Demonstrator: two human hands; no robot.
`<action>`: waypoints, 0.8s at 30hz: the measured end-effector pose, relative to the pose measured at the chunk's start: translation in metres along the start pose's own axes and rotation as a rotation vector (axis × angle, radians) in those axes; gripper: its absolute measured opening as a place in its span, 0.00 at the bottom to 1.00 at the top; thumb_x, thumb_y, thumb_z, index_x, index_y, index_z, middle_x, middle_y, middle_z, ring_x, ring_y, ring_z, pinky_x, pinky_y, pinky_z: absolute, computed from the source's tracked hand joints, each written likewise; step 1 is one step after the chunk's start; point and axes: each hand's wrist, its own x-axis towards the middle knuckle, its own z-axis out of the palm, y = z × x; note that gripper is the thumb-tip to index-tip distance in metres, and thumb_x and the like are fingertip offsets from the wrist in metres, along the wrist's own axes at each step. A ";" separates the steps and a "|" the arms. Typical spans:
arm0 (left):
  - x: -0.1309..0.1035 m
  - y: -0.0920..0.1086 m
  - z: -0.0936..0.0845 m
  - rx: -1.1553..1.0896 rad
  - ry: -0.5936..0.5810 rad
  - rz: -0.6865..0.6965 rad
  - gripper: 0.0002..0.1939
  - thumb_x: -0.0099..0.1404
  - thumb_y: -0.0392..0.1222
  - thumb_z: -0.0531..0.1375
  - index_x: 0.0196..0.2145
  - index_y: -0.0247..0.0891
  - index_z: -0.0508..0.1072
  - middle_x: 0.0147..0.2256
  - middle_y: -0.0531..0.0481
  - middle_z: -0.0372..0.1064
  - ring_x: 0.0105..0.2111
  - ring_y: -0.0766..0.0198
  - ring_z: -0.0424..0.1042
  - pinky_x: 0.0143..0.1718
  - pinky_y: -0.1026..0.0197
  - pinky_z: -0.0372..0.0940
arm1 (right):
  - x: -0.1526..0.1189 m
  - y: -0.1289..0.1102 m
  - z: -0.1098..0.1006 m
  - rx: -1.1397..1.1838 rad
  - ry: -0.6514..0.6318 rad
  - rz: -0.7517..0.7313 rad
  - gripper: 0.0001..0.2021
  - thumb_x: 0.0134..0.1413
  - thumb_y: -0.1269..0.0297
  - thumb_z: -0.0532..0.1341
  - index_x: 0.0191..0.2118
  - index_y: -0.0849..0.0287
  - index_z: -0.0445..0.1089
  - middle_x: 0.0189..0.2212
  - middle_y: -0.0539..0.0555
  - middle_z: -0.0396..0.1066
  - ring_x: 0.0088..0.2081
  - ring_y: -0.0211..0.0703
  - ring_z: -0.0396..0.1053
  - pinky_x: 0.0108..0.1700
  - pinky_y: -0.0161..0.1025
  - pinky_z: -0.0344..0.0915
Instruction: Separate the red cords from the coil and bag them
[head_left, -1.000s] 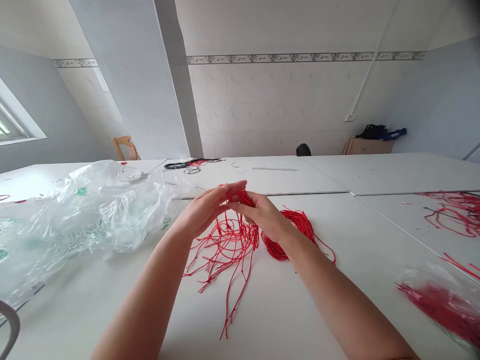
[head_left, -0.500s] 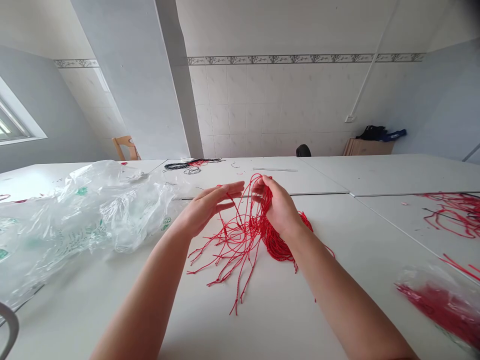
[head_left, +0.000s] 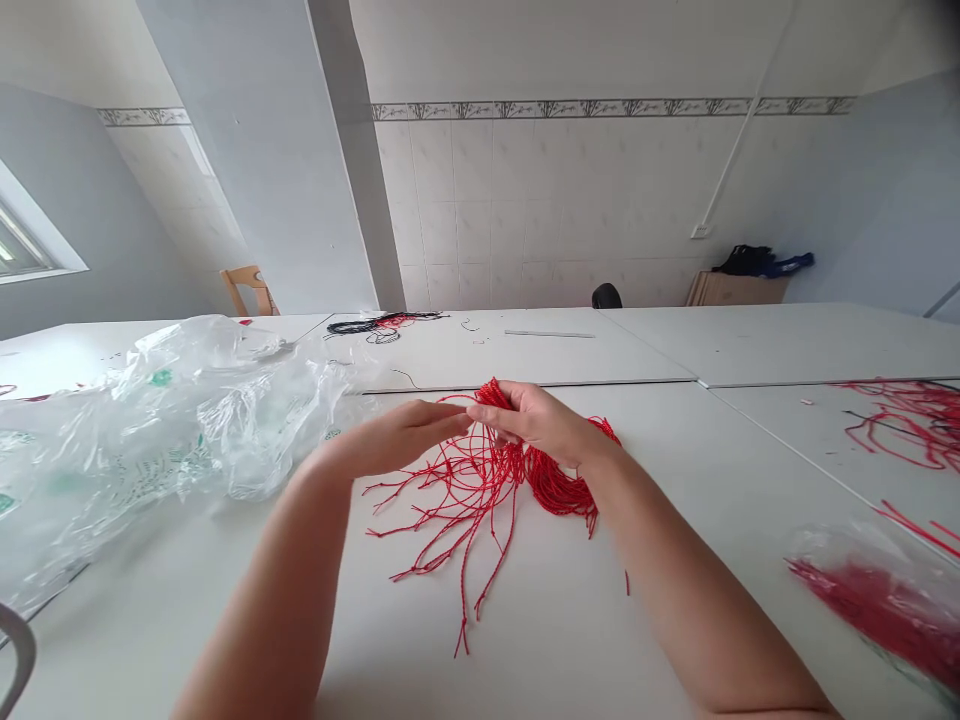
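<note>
"What lies on this side of the fingers?"

"A grey curved thing (head_left: 19, 640) at the edge of view, well to their left. Well to their right, a clear bag (head_left: 881, 605) with something red inside. Between those two, the knotted ends of the red cords (head_left: 510, 462) fan out over the white table (head_left: 555, 620), just short of the fingers."

"And the fingers themselves?"

"Those of the right hand (head_left: 544, 425) are closed around the bunched top of the cords, and a small red loop sticks up past them. The strands hang from there down to the table."

"The other hand?"

"The left hand (head_left: 397, 437) has its fingers out nearly straight, close together, their tips meeting the right ones. A strand passes just behind them; I can't tell whether they pinch anything."

"What's beside them?"

"A red coil (head_left: 559, 487) on the table, just right of the hanging strands and partly covered by the right hand. Left of the fingers, crumpled plastic bags (head_left: 255, 430) with green print; far to the right, loose red strands (head_left: 911, 420)."

"Beyond?"

"Past the fingers and leftward, a tangle of black cords (head_left: 367, 327); past them and slightly right, a thin strip (head_left: 550, 333). Farther off, a wooden chair (head_left: 247, 290) to the left, a cardboard box (head_left: 739, 290) to the right, then the tiled wall (head_left: 487, 210)."
</note>
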 end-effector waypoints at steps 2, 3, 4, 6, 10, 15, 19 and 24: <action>-0.011 -0.001 -0.012 -0.051 -0.018 -0.030 0.23 0.75 0.61 0.57 0.47 0.42 0.84 0.47 0.44 0.82 0.49 0.51 0.79 0.51 0.51 0.71 | -0.006 -0.006 -0.008 -0.018 -0.026 0.012 0.17 0.58 0.48 0.71 0.37 0.55 0.70 0.28 0.45 0.62 0.29 0.35 0.59 0.35 0.36 0.58; -0.015 -0.001 -0.018 -0.082 0.018 -0.022 0.24 0.75 0.61 0.56 0.47 0.42 0.84 0.46 0.43 0.82 0.47 0.51 0.80 0.50 0.51 0.72 | -0.008 -0.008 -0.011 0.005 -0.049 0.004 0.17 0.58 0.49 0.72 0.36 0.56 0.70 0.28 0.45 0.63 0.29 0.35 0.60 0.35 0.36 0.59; -0.017 -0.001 -0.022 -0.116 0.078 -0.003 0.24 0.75 0.61 0.56 0.47 0.42 0.84 0.46 0.42 0.82 0.46 0.51 0.80 0.49 0.51 0.73 | -0.011 -0.012 -0.011 0.046 -0.075 -0.018 0.16 0.58 0.50 0.72 0.36 0.56 0.69 0.28 0.46 0.64 0.29 0.35 0.61 0.36 0.35 0.61; -0.014 -0.001 -0.025 -0.195 0.215 0.055 0.25 0.75 0.62 0.56 0.50 0.41 0.83 0.47 0.41 0.81 0.49 0.50 0.79 0.49 0.51 0.73 | -0.017 -0.020 -0.009 0.161 -0.134 -0.097 0.16 0.61 0.52 0.70 0.33 0.57 0.69 0.29 0.47 0.67 0.30 0.35 0.64 0.37 0.35 0.64; 0.019 -0.008 -0.001 -0.578 0.282 0.180 0.26 0.74 0.63 0.56 0.53 0.40 0.80 0.51 0.41 0.79 0.56 0.48 0.74 0.57 0.48 0.69 | -0.032 -0.036 0.008 0.386 -0.244 -0.260 0.15 0.66 0.54 0.67 0.32 0.57 0.69 0.27 0.47 0.67 0.27 0.34 0.63 0.39 0.38 0.72; 0.061 -0.022 0.069 -0.953 -0.235 0.006 0.37 0.71 0.74 0.48 0.35 0.36 0.79 0.32 0.40 0.77 0.43 0.46 0.78 0.51 0.44 0.70 | -0.041 -0.047 0.010 0.565 -0.130 -0.296 0.16 0.60 0.48 0.70 0.33 0.55 0.70 0.26 0.45 0.64 0.25 0.34 0.59 0.35 0.39 0.72; 0.066 -0.023 0.110 -1.078 -0.696 -0.114 0.55 0.58 0.87 0.43 0.51 0.34 0.79 0.46 0.33 0.78 0.52 0.37 0.75 0.53 0.37 0.66 | -0.037 -0.050 -0.010 0.471 0.159 -0.268 0.21 0.55 0.40 0.70 0.34 0.53 0.70 0.26 0.46 0.59 0.25 0.34 0.58 0.29 0.36 0.66; 0.061 -0.019 0.118 -1.125 -0.733 -0.062 0.65 0.54 0.90 0.37 0.60 0.31 0.75 0.52 0.29 0.75 0.56 0.33 0.72 0.57 0.34 0.63 | -0.034 -0.054 -0.038 0.372 0.444 -0.229 0.19 0.59 0.41 0.67 0.35 0.53 0.73 0.24 0.45 0.57 0.24 0.31 0.55 0.27 0.33 0.62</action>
